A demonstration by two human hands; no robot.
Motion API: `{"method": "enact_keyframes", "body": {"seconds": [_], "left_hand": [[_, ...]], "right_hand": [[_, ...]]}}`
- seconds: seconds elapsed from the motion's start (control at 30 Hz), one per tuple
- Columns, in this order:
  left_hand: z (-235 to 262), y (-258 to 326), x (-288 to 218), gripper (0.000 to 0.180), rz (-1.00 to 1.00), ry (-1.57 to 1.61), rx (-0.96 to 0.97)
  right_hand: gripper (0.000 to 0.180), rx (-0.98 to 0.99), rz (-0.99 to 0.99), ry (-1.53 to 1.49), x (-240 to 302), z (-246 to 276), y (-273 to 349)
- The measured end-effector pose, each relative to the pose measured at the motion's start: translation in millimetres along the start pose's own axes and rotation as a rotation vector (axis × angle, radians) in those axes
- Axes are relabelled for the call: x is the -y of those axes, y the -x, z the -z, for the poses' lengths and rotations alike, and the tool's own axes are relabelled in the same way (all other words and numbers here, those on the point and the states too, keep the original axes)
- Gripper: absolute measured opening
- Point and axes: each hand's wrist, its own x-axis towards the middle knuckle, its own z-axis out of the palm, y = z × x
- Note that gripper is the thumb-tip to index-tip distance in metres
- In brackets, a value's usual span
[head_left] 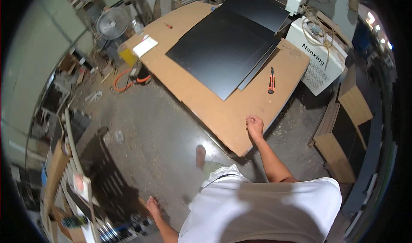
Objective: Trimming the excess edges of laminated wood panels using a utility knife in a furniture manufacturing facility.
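Note:
My right hand (255, 125) hovers by the near corner of a brown board-topped table (227, 123), fingers curled into a loose fist with nothing seen in them. Out to my left, low over the floor, hangs my left hand (153, 204), loosely open, holding nothing visible. Black panels (223, 50) lie overlapping across the table. To their right, an orange and black utility knife (271, 82) rests on the brown surface, beyond my right hand.
A white pad (145, 46) and a small red tool (168, 26) lie toward the table's left side. Behind stands a fan (112, 23). At right are a white machine housing (315, 56) and stacked panels (337, 157). An orange hose (122, 82) loops on the floor; a slatted rack (64, 178) stands left.

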Motion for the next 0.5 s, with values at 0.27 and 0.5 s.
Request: {"method": "enact_keyframes", "body": {"seconds": [0.27,0.5], "left_hand": [[-171,-142,-153,0.016,-0.087,-0.108,0.254],[-372,-252,-320,0.029,-0.582,-0.393,0.535]], "right_hand": [[0.026,-0.327,-0.148,0.06,74,-99,-84],[0.052,-0.485,-0.229,-0.049,54,-109,-155]]}}
